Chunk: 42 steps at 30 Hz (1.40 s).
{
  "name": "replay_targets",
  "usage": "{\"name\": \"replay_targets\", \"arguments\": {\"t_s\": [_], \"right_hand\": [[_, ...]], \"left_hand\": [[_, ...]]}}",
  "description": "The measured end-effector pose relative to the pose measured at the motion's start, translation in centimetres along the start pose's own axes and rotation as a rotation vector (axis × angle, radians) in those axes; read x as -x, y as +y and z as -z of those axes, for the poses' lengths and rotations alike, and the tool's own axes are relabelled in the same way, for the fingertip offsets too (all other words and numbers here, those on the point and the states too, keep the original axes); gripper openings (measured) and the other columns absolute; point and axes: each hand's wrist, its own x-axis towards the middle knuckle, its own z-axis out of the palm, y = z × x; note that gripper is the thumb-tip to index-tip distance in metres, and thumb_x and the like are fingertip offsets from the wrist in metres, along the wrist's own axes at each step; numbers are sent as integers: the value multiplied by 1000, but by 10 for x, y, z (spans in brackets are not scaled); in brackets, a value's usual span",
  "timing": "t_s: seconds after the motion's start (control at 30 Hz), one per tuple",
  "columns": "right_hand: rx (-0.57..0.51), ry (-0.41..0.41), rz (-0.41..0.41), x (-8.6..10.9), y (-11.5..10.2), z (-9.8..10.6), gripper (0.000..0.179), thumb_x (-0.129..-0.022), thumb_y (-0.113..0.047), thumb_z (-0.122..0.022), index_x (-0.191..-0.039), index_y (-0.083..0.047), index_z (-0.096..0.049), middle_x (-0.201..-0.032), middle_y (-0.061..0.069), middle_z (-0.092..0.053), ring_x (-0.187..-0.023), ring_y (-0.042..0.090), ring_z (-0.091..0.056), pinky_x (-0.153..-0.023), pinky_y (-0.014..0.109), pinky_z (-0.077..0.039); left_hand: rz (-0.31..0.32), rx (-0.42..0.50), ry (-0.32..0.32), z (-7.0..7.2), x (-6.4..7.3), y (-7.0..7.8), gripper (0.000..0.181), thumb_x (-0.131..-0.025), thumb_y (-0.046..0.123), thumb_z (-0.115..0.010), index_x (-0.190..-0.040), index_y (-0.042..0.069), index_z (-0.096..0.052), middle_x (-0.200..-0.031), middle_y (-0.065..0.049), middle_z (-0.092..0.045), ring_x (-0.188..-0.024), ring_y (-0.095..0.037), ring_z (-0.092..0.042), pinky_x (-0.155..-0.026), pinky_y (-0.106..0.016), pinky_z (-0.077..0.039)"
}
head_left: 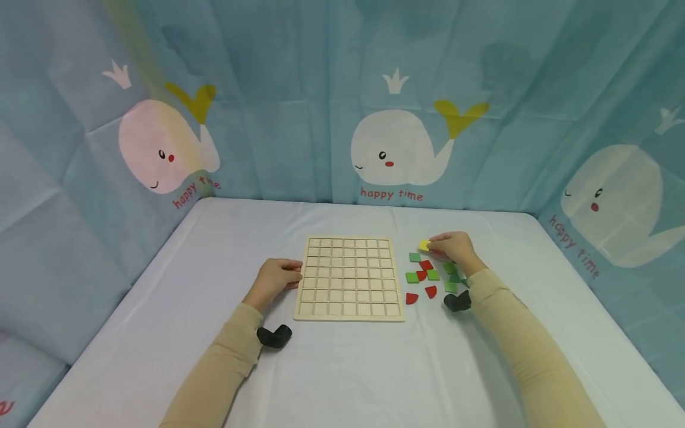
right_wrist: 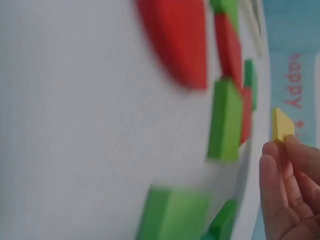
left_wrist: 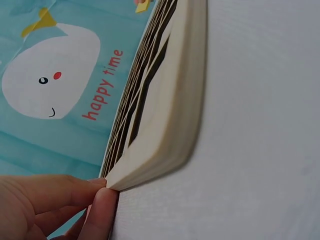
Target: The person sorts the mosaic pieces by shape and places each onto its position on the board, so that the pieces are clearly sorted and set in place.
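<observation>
A light wooden board (head_left: 349, 279) with a grid of square recesses lies flat on the white table. At its left edge is my left hand (head_left: 277, 279); in the left wrist view the thumb and fingers pinch the edge of the board (left_wrist: 175, 115). To the right of the board, my right hand (head_left: 453, 246) pinches a small yellow tile (head_left: 424, 245) between thumb and fingertips. The right wrist view shows the yellow tile (right_wrist: 282, 125) held up by its lower end. Green square tiles (head_left: 412, 277) and red quarter-round tiles (head_left: 411, 298) are scattered below that hand.
Darker green tiles (head_left: 455, 277) lie partly behind the right wrist. Each wrist carries a black camera mount (head_left: 275, 336). A blue curtain (head_left: 278, 142) printed with whales stands behind and beside the white-covered table (head_left: 342, 368).
</observation>
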Motion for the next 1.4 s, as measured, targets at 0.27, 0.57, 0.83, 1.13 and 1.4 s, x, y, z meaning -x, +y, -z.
{"name": "replay_targets", "arguments": {"t_s": [0.27, 0.57, 0.83, 1.13, 1.4], "right_hand": [[-97, -79, 66, 8, -19, -21, 38, -95, -23, -69, -124, 1, -67, -121, 17, -70, -78, 6, -71, -94, 29, -57], [-118, -120, 114, 11, -35, -50, 33, -91, -21, -73, -117, -1, -71, -110, 11, -75, -74, 3, -70, -84, 25, -59], [-210, -208, 194, 21, -50, -71, 30, -92, -11, -71, -116, 7, -70, -93, 6, -76, -75, 9, -74, -84, 31, -61], [-239, -235, 186, 23, -63, -93, 27, -89, -6, -73, -112, 8, -71, -96, 14, -76, -75, 16, -75, -83, 34, -61], [-212, -274, 229, 33, -72, -111, 24, -89, -4, -73, -110, 7, -72, -107, 21, -74, -78, 16, -75, -83, 34, -61]], "left_hand": [[4, 9, 31, -3, 1, -1, 36, -91, -1, -65, -126, -6, -64, -124, -26, -65, -77, -6, -63, -68, -17, -56], [2, 13, 24, -2, 0, -1, 36, -90, -1, -65, -126, -7, -64, -125, -26, -64, -81, -8, -63, -70, -17, -57], [9, 9, 34, -3, -1, -1, 36, -91, -1, -64, -126, -5, -65, -124, -24, -65, -83, -9, -63, -70, -17, -56], [6, 21, 26, -3, 1, 0, 37, -90, -1, -64, -127, -5, -64, -123, -23, -64, -82, -9, -63, -70, -18, -56], [3, 22, 24, -3, 2, -1, 37, -90, -1, -64, -126, -5, -64, -123, -23, -65, -82, -9, -63, -70, -17, -56]]}}
